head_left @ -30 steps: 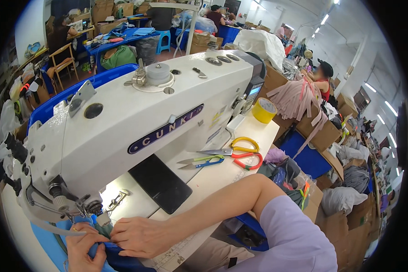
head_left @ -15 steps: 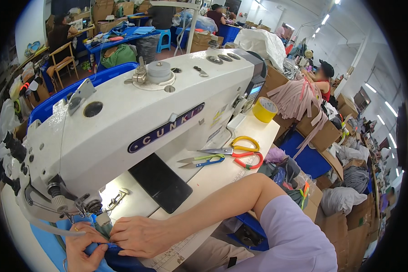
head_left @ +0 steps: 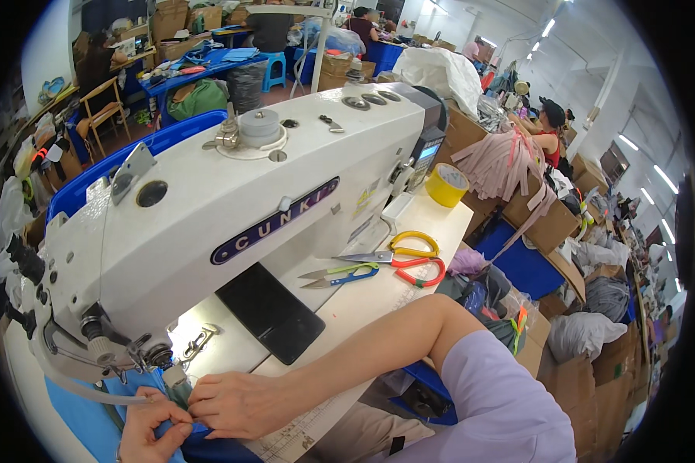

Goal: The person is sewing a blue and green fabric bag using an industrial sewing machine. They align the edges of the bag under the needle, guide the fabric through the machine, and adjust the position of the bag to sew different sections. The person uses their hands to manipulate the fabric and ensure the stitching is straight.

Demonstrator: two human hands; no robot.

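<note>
A white sewing machine (head_left: 270, 177) fills the middle, a small work lamp lighting its bed. Below the needle area (head_left: 162, 359) lie light blue fabric (head_left: 77, 413) and a grey-green piece (head_left: 177, 390). My left hand (head_left: 150, 428) pinches the fabric's edge at the lower left. My right hand (head_left: 228, 405) is beside it, fingers curled on the same fabric close to the presser foot. A black phone (head_left: 266, 312) lies on the bed above my right forearm. Fingertips and the fabric between them are partly hidden.
Snips (head_left: 340, 274), red-and-yellow-handled scissors (head_left: 417, 270) and a yellow tape roll (head_left: 446, 185) lie right of the phone. A blue bin (head_left: 131, 143) stands behind the machine. Co-workers, one in red (head_left: 548, 147) by pink strips (head_left: 502, 170), cartons and bags surround the bench.
My left hand has shifted slightly, its thumb and finger drawn farther toward my right hand over the fabric edge. The whole view has shifted a little; my right hand stays nearly in place.
</note>
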